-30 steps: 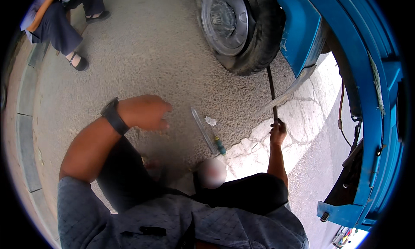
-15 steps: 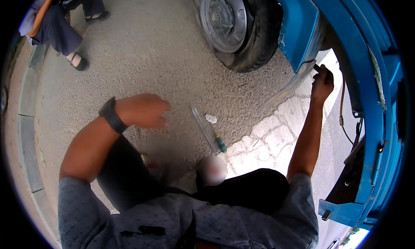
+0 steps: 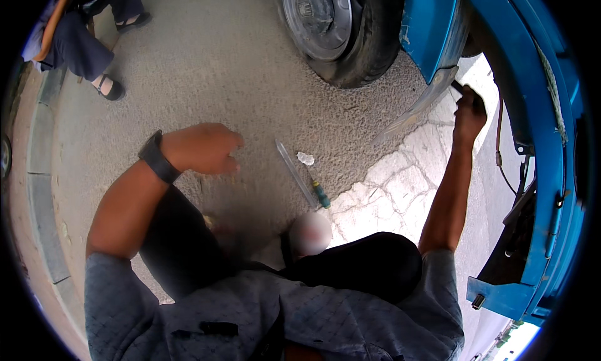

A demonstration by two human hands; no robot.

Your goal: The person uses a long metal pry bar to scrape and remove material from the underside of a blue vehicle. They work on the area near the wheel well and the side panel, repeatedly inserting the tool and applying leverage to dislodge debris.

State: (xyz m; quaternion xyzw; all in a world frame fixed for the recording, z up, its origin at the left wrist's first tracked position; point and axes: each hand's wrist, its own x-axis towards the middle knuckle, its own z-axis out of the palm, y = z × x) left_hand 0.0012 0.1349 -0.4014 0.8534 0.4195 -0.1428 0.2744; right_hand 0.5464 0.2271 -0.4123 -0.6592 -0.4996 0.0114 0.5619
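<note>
My right hand (image 3: 469, 113) reaches out to the right, with its fingers closed around a dark slim tool (image 3: 458, 86). That tool points at the lower edge of a blue vehicle panel (image 3: 429, 32), where a clear plastic-like strip (image 3: 416, 107) hangs down toward the ground. Most of the tool is hidden in the fist, so its exact kind cannot be told. My left hand (image 3: 203, 149), below a black watch (image 3: 158, 159), hovers over the pavement on the left. Its thumb and fingers are apart and nothing shows in them.
On the ground before me lie a long clear strip (image 3: 295, 173), a green-handled screwdriver (image 3: 322, 195) and a crumpled white scrap (image 3: 305, 158). A vehicle wheel (image 3: 350, 41) stands ahead. Blue bodywork (image 3: 544, 192) curves along the right. A seated person (image 3: 78, 45) is at the far left, beside a kerb (image 3: 42, 201).
The whole view has shifted slightly, so the wheel and panel sit higher. My right hand has drawn back a little from the panel edge, and more of the dark tool shows.
</note>
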